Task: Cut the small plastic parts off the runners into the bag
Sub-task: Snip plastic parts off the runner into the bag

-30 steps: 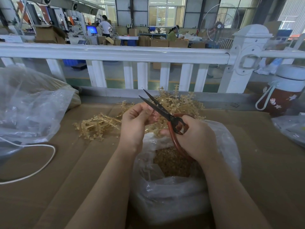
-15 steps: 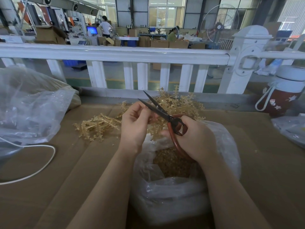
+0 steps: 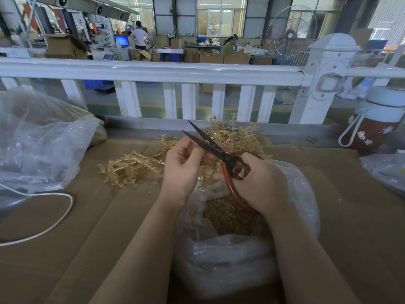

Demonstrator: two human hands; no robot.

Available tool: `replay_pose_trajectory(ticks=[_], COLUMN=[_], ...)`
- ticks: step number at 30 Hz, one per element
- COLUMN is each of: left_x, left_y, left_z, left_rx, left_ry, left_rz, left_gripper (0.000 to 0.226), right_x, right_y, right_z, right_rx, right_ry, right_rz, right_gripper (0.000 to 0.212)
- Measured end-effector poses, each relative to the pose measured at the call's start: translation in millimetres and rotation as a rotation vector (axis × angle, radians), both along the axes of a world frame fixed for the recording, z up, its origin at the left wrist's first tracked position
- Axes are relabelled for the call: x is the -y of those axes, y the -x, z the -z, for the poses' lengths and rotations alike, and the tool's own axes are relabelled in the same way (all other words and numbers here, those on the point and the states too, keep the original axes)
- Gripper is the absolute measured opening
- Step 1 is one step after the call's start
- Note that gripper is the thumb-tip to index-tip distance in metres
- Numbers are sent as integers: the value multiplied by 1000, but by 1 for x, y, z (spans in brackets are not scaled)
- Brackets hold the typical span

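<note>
Both hands were over the bag (image 3: 230, 255): left hand (image 3: 183, 170) pinched a runner (image 3: 207, 172), right hand (image 3: 260, 183) gripped open scissors (image 3: 215, 149).

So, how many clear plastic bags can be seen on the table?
3. One large bag at the far left, one open bag of cut parts under the hands, and one bag partly visible at the right edge. Others may lie out of view.

Soft daylight enters through the tall far factory windows (image 3: 220, 17), slightly washed out. The brown cardboard tabletop (image 3: 65, 249) lies dim with faint shadows. Wide-angle distortion bows the white railing (image 3: 153, 72); edges blur.
</note>
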State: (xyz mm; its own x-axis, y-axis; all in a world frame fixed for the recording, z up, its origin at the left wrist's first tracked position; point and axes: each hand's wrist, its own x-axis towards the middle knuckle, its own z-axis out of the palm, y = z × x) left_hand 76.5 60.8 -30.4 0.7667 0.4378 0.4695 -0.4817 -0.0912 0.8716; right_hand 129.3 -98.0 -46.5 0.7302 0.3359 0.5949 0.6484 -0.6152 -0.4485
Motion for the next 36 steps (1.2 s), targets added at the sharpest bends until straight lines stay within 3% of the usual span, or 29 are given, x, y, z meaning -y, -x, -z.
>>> replay_pose_trajectory(ticks=[9, 14, 19, 24, 29, 36], left_x=[3, 3, 1, -8, -13, -15], left_y=[2, 2, 1, 0, 1, 0], left_z=[-4, -4, -3, -2, -5, -6], left_rx=[4, 7, 5, -69, -47, -37], left_ry=[55, 65, 67, 258, 465, 577], left_rz=[30, 33, 42, 96, 257, 299], left_gripper=[21, 23, 26, 22, 23, 22], right_x=[-1, -1, -1, -2, -4, -2], right_y=[2, -1, -2, -1, -4, -6], right_z=[0, 1, 0, 0, -3, -4], right_rx=[-32, -45, -56, -146, -350, -350], right_ry=[-36, -35, -30, -78, -259, -470], right_rz=[-24, -45, -39, -56, -70, -87], right_gripper=[48, 60, 47, 42, 55, 50])
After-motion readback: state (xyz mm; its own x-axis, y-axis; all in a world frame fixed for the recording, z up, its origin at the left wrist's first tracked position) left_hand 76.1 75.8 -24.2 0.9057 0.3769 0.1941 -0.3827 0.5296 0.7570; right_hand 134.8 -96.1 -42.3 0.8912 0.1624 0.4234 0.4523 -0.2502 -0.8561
